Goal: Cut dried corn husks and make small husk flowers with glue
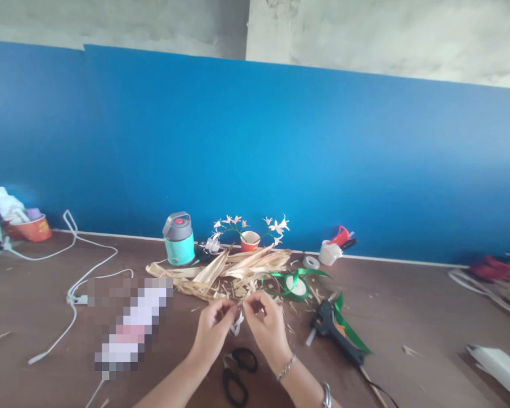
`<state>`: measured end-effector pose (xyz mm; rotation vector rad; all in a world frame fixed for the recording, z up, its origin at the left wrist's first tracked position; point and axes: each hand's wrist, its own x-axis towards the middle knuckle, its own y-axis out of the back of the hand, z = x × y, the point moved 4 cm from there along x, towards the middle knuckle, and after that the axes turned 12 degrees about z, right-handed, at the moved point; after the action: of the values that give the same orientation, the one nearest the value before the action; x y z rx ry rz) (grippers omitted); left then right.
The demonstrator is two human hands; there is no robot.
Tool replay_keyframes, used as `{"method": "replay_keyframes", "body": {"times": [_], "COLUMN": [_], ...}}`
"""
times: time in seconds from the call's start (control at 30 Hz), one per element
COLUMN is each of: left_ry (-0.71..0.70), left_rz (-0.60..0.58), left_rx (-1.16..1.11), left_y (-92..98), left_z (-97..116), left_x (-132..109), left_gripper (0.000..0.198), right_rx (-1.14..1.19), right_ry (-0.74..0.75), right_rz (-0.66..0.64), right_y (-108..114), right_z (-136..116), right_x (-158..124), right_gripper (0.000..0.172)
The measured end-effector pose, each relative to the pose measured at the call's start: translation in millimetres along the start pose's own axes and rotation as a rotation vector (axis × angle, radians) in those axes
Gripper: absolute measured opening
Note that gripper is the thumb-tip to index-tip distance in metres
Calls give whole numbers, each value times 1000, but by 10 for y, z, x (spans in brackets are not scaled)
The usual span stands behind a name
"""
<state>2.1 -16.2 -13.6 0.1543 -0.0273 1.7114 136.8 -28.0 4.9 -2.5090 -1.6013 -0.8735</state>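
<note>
My left hand (216, 327) and my right hand (267, 324) meet over the table, thumb and fingers of each pinched together. Between their fingertips is a thin white strip (237, 324), its lower part hanging in a loose curl; the pinched end is too small to make out. Black-handled scissors (238, 374) lie below, between my forearms. Just beyond my fingers are dry corn husks (233, 266) with small scraps. A roll of green ribbon (296, 287) lies past my right hand, and a black glue gun (334, 328) rests to its right.
At the back stand a teal jar (179, 246), a paper cup (250, 242) holding stems of pale flowers (279, 225), a tape roll (311, 262) and a white cup (330, 253) with tools. White cables (74, 283) trail across the left. A blue partition (255, 141) bounds the table (408, 306).
</note>
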Motion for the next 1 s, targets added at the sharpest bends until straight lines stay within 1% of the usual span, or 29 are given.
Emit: {"method": "replay_keyframes", "body": {"times": [0.13, 0.27, 0.43, 0.77, 1.0], "left_ry": [-35, -65, -95, -129, -129], "left_rz": [9, 13, 18, 23, 31], "left_rx": [33, 64, 102, 129, 128], "left_y": [6, 7, 19, 22, 27], "left_z": [-19, -43, -30, -15, -18], "left_x": [7, 13, 1, -9, -3], "left_gripper": [23, 23, 23, 22, 24], "right_rx": [-31, -51, -69, -107, -102], "right_ry": [46, 61, 86, 198, 201], "right_rz": [4, 14, 19, 41, 42], "right_y": [3, 13, 17, 29, 23], "right_z": [-29, -36, -40, -88, -83], "right_x": [-1, 0, -7, -23, -24], "right_gripper": [7, 7, 8, 10, 11]}}
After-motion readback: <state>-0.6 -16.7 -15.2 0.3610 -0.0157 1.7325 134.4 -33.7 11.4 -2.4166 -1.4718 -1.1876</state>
